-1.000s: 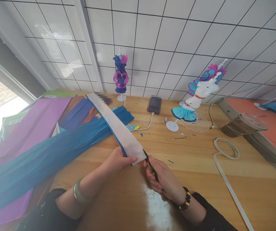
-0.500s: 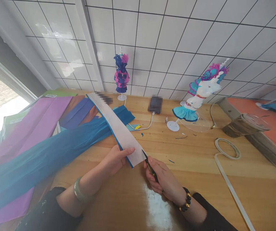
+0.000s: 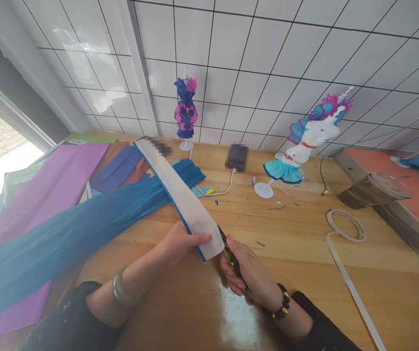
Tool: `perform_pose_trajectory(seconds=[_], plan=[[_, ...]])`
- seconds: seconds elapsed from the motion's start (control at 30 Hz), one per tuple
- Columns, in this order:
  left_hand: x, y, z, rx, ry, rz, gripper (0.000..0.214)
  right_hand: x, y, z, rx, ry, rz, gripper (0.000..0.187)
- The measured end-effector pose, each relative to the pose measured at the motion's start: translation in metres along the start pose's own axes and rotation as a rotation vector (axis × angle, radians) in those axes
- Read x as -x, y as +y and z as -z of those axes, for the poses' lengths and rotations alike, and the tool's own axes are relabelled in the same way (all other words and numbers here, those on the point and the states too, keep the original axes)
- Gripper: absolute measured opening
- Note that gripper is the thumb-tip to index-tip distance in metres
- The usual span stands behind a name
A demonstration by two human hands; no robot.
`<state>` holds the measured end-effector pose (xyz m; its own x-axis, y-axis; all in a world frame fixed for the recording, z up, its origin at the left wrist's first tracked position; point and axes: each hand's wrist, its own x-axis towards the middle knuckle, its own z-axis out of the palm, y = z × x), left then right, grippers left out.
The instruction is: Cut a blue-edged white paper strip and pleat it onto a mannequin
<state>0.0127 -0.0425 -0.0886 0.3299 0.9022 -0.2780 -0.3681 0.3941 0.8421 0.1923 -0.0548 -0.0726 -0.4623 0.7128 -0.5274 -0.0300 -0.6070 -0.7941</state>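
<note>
My left hand (image 3: 182,242) pinches the near end of a long white paper strip (image 3: 183,197) with blue along its left edge, thumb on top. Dark scissors (image 3: 233,261) are gripped in my right hand (image 3: 244,268), their blades against the strip's right edge near its end. The strip's far end stretches up and left across a length of blue crepe paper (image 3: 85,229) lying on the table. My fingers partly cover the scissors' handles.
Purple paper sheets (image 3: 34,209) lie at the left. Small dress forms in blue-pink (image 3: 186,109) and turquoise (image 3: 284,170) paper outfits stand at the back. A tape roll (image 3: 346,225), its strip (image 3: 355,292) and a lidded cup (image 3: 373,190) are at right.
The near end of the strip has shifted slightly down and right with my left hand. The scissors' blades have turned more upright along its right edge.
</note>
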Motion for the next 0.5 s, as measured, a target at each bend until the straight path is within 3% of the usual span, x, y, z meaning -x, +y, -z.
perform_pose_trajectory(seconds=[0.5], plan=[[-0.0013, 0.0001, -0.0008, -0.014, 0.028, 0.024, 0.032, -0.0001, 0.0041, 0.0025, -0.040, 0.007, 0.025, 0.053]])
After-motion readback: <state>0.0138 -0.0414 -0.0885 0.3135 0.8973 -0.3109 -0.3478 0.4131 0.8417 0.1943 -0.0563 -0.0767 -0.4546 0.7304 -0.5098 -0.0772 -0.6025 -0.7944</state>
